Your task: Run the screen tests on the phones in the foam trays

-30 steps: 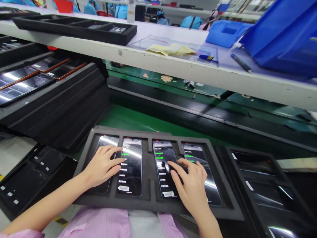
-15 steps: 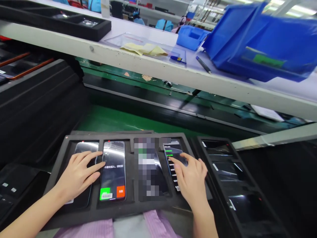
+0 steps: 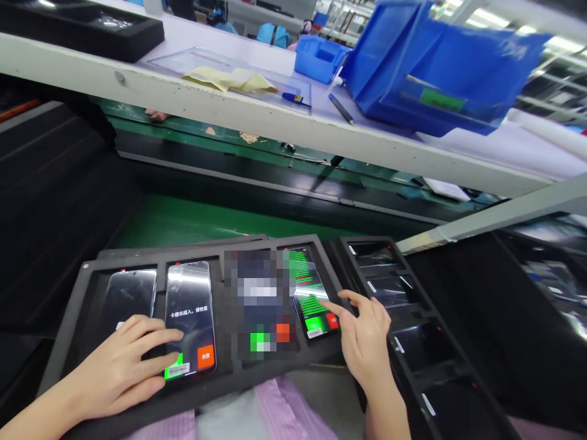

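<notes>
1. Green conveyor belting (image 3: 192,223) runs behind a black foam tray (image 3: 68,333) that rests across the person's lap, with a white shelf (image 3: 257,119) overhead. On the shelf are blue bins (image 3: 426,79), a yellow cloth (image 3: 229,78) and a pen (image 3: 340,109).

2. Head view, the tray: four phones lie face up in its slots. The far-left phone (image 3: 131,293) has a dark screen. The second phone (image 3: 189,311) shows a line of text with a green button and an orange button at the bottom. The third phone (image 3: 261,305) is blurred, though green and red patches show low on it. The far-right phone (image 3: 312,293) shows green list lines above a green and a red button.

3. Head view, the hands: the left hand (image 3: 121,373) lies flat and spread, holding nothing, its fingertips at the lower edge of the second phone by the green button. The right hand (image 3: 364,339) also holds nothing; its forefinger is stretched out to the bottom corner of the far-right phone, near the red button, and the other fingers are loosely curled.

4. How far along, as a judgement: three screens appear to have reached a pass-or-fail prompt, and the far-left one looks unlit and untested.

5. Just right of the tray is a second black tray (image 3: 367,256) with dark phones in its slots, none of them touched.
</notes>
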Motion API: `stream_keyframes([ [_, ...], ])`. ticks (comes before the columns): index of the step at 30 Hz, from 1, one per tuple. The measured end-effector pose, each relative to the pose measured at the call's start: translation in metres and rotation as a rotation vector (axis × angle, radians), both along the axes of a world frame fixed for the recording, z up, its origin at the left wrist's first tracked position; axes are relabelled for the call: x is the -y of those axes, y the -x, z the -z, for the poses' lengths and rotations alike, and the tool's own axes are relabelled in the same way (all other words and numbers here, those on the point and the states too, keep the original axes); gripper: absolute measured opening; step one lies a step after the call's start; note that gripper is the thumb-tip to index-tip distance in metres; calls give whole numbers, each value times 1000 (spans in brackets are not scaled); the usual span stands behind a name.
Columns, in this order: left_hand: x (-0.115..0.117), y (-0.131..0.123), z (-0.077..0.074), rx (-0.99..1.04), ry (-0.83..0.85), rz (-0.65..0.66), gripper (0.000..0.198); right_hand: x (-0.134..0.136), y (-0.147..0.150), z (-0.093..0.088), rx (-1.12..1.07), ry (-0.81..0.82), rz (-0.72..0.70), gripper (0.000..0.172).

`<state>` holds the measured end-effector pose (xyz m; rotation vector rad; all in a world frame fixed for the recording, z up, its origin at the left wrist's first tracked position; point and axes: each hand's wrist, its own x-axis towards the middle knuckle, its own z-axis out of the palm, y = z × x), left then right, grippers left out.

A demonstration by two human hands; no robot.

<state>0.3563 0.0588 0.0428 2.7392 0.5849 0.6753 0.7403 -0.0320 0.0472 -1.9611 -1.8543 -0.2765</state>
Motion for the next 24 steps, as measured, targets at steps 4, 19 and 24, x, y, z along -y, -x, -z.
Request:
stream_keyframes([
  [4, 1, -1, 0, -4, 11, 22, 29, 4, 2, 7, -13, -4, 16, 39],
  [19, 1, 1, 1, 5, 1, 23, 29, -9, 7, 8, -145, -2, -68, 40],
  [24, 0, 2, 0, -12, -17, 5, 28, -28, 12, 11, -52, 68, -39, 40],
])
